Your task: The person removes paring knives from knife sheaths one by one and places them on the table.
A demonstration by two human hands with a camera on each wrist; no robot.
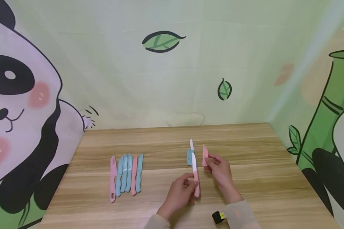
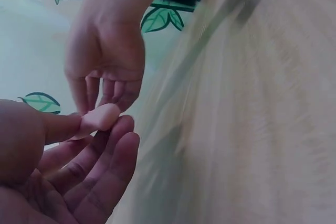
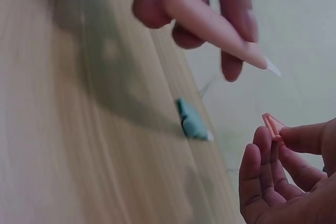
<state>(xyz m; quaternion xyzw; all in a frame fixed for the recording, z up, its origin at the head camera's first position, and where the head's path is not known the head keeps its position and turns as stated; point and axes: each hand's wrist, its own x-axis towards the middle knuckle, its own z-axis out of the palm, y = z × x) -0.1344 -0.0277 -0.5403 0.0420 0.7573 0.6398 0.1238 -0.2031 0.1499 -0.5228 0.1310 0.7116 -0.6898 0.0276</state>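
My left hand [image 1: 178, 191] pinches a small knife by its pink handle [image 1: 197, 187], its bare white blade [image 1: 194, 162] pointing away from me. To the right, my right hand [image 1: 220, 172] holds a pink blade sheath [image 1: 205, 156] between thumb and fingers, apart from the knife. In the right wrist view the sheath [image 3: 271, 125] shows its narrow open end. Just beyond the held knife lies a blue sheath [image 1: 189, 157] on the table, with a white blade tip [image 1: 191, 144] showing past it; the rest there is hidden.
Left on the wooden table [image 1: 89, 178], several sheathed knives lie in a row, including a pink one [image 1: 113, 181] and a blue one [image 1: 139, 175]. A black object with a yellow tag [image 1: 218, 217] sits by my right sleeve. A printed cloth backdrop [image 1: 117, 79] stands behind.
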